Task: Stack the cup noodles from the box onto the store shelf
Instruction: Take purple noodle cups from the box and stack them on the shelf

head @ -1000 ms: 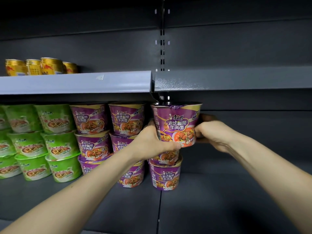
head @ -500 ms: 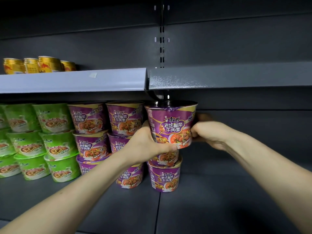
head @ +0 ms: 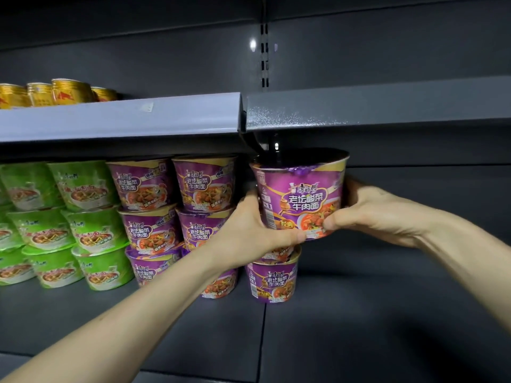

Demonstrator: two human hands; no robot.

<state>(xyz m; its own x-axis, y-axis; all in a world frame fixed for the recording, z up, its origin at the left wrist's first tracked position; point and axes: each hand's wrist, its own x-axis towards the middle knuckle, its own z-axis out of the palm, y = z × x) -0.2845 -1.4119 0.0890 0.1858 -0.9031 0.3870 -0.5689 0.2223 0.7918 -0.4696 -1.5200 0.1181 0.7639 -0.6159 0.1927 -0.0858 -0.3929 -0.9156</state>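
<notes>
I hold a purple cup noodle [head: 302,194] with both hands, at the top of a purple stack whose bottom cup [head: 272,281] stands on the dark shelf [head: 359,313]. My left hand [head: 249,230] grips its left side and lower front, and my right hand [head: 367,208] grips its right side with the thumb on the front. The middle cup of that stack is mostly hidden by my hands. Two more purple stacks [head: 177,214] stand just to the left.
Green cup noodle stacks [head: 63,222] fill the shelf's left end. The upper shelf's edge [head: 124,117] hangs close above the held cup, with gold cans [head: 60,92] on top. A bracket [head: 253,142] sits where the two shelf sections meet. No box is in view.
Both hands have kept their grip on the top purple cup. It has turned slightly and sits a little further right on the stack.
</notes>
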